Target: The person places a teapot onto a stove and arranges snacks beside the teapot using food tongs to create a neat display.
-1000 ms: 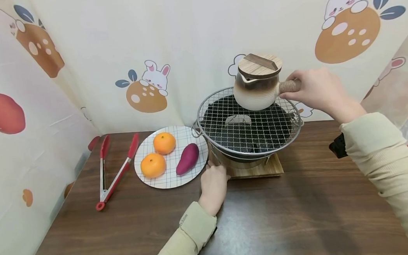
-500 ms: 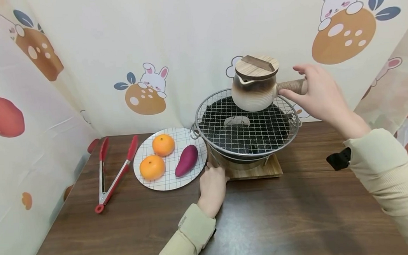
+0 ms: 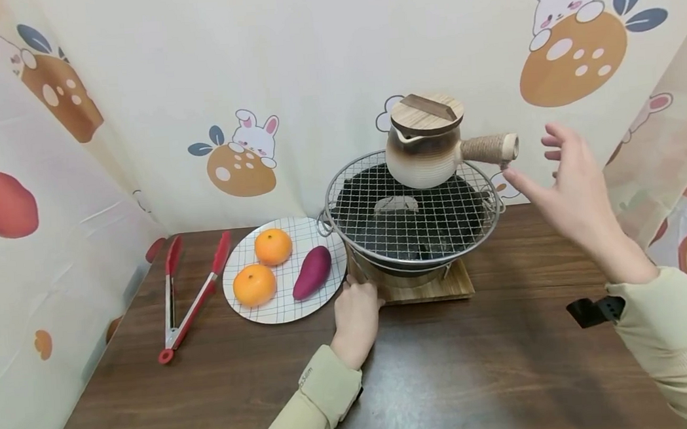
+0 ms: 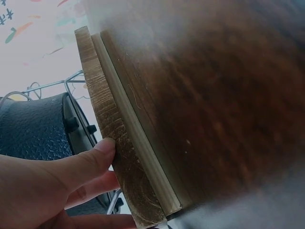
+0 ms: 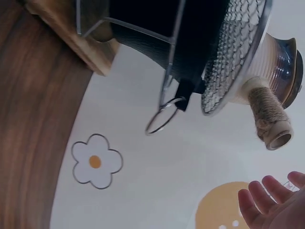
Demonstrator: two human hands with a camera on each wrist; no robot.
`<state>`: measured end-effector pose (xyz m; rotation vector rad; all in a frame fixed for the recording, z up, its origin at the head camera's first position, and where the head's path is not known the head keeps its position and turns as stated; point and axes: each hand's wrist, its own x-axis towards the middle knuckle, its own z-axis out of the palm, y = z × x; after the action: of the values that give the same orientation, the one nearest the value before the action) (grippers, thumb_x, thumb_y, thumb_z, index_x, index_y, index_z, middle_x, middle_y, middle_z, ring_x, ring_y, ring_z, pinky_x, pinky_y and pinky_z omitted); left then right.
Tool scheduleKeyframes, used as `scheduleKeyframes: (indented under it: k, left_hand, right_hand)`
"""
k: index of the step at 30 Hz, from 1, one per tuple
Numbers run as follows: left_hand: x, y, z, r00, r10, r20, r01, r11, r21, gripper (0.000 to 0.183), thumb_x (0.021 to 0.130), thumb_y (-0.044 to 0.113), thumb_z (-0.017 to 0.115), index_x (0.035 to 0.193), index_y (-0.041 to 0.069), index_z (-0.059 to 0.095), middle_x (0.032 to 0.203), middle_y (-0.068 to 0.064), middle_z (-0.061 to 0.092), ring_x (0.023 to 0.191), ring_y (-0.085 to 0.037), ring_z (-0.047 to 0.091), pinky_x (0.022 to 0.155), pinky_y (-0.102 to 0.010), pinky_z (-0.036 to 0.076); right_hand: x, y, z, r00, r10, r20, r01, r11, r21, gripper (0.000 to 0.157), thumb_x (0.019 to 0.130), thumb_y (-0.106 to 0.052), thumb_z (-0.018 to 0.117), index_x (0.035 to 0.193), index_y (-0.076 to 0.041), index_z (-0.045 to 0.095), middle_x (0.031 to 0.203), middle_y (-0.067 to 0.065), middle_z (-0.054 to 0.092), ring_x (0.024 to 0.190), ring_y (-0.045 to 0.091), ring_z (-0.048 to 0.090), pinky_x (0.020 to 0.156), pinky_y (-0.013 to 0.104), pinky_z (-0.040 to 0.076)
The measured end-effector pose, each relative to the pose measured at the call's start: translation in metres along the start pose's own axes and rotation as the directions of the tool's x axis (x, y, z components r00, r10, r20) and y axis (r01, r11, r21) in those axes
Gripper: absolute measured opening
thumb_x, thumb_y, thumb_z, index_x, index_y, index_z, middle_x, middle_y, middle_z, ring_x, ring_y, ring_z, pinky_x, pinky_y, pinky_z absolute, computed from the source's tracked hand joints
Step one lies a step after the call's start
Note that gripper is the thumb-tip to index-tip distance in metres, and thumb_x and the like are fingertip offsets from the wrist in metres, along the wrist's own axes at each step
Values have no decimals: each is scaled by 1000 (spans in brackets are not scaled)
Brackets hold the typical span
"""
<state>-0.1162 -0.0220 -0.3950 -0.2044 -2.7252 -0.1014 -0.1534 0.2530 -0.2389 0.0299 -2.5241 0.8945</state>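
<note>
A lidded clay teapot (image 3: pixel 424 160) stands on the round wire grill net (image 3: pixel 350 230) of a black tabletop stove, its rope-wrapped side handle (image 3: pixel 484 149) pointing right. Beyond the handle's end is my right hand (image 3: pixel 581 193), its fingers spread and holding nothing; the right wrist view also shows the handle (image 5: pixel 266 107) free of the hand (image 5: pixel 276 207). My left hand (image 3: pixel 357 315) holds the front left corner of the wooden board (image 3: pixel 451 285) beneath the stove. In the left wrist view, the thumb presses the board's edge (image 4: pixel 112 119), with other fingers partly hidden behind it.
Left of the stove lies a white checked plate (image 3: pixel 283 297) with two oranges (image 3: pixel 254 285) and a purple sweet potato (image 3: pixel 312 273). Red-tipped tongs (image 3: pixel 193 312) lie spread further left on the brown table (image 3: pixel 447 372). A patterned curtain (image 3: pixel 317 65) hangs behind.
My right hand has let go of the teapot handle and moved away to the right and slightly down. The teapot stays on the net, and my left hand keeps its place on the board.
</note>
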Motion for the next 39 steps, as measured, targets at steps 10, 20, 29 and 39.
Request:
scheduleKeyframes:
  k: [10, 20, 29, 39]
  left_hand:
    - [0, 0, -1, 1000, 10, -7, -10, 1000, 0, 31, 66, 38, 82, 80, 12, 75, 100, -23, 73, 80, -27, 72, 53, -32, 55]
    - [0, 0, -1, 1000, 8, 3, -8, 1000, -14, 28, 68, 36, 83, 78, 11, 74, 96, -20, 72, 77, -25, 70, 52, -31, 55]
    - [0, -1, 0, 1000, 5, 2, -5, 1000, -18, 28, 67, 36, 83, 79, 12, 74, 96, -20, 72, 77, -25, 70, 52, -32, 55]
    - [1, 0, -1, 1000, -4, 13, 5, 999, -32, 27, 67, 35, 83, 78, 12, 75, 90, -18, 71, 72, -24, 68, 51, -32, 54]
  right_hand:
    - [-34, 27, 8, 1000, -9, 10, 9, 1000, -6, 82, 88, -30, 69, 151, -7, 23, 142, 27, 42, 124, 47, 46, 95, 21, 41]
    - [-66, 45, 23, 996, -6, 87, 10, 999, -42, 90, 84, -32, 74, 150, 0, 21, 136, 33, 43, 120, 49, 45, 88, 58, 40]
    - [-83, 56, 47, 986, -2, 167, 8, 999, -38, 96, 80, -32, 77, 148, 8, 21, 132, 37, 42, 118, 49, 44, 90, 62, 41]
    - [-92, 62, 76, 971, -9, 237, 21, 998, -51, 97, 79, -36, 78, 145, 12, 24, 130, 37, 43, 121, 49, 43, 97, 64, 36]
